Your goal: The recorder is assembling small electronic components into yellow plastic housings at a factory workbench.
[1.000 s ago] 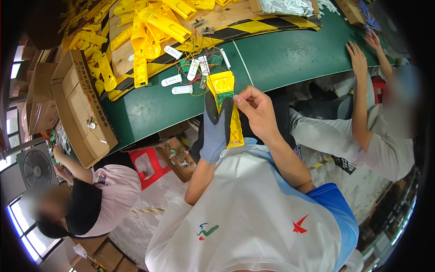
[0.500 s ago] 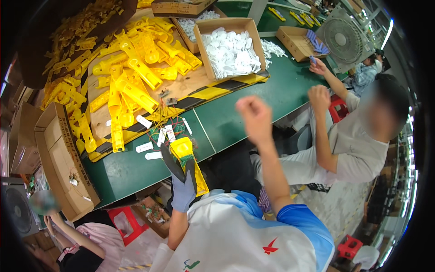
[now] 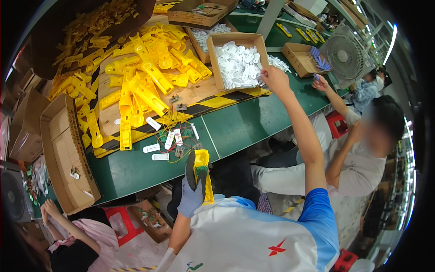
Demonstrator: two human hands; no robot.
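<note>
My left hand (image 3: pixel 190 192), in a grey glove with dark fingers, grips a yellow plastic housing (image 3: pixel 209 192) near the table's front edge. Inside the housing shows a green circuit board (image 3: pixel 202 171). Stretched out to the far right, my bare right hand (image 3: pixel 276 80) has its fingertips drawn together at the right side of a cardboard box (image 3: pixel 218 80) full of white plastic pieces (image 3: pixel 238 63). Whatever may be between those fingertips is too small to make out. Just beyond the left hand lie white oblong parts (image 3: pixel 169 140) with red and yellow wires and small boards.
Yellow housings (image 3: pixel 147 93) are heaped on a wooden board with a striped edge (image 3: pixel 204 105). A long cardboard tray (image 3: pixel 68 156) stands at left. Farther right are a box with purple pieces (image 3: pixel 299 65), a fan (image 3: pixel 345 55) and a seated co-worker (image 3: pixel 358 158). Another person sits lower left.
My right hand has moved from above the table's front edge out to the box of white pieces. My left hand still holds the yellow housing, now turned more upright. The view has shifted slightly.
</note>
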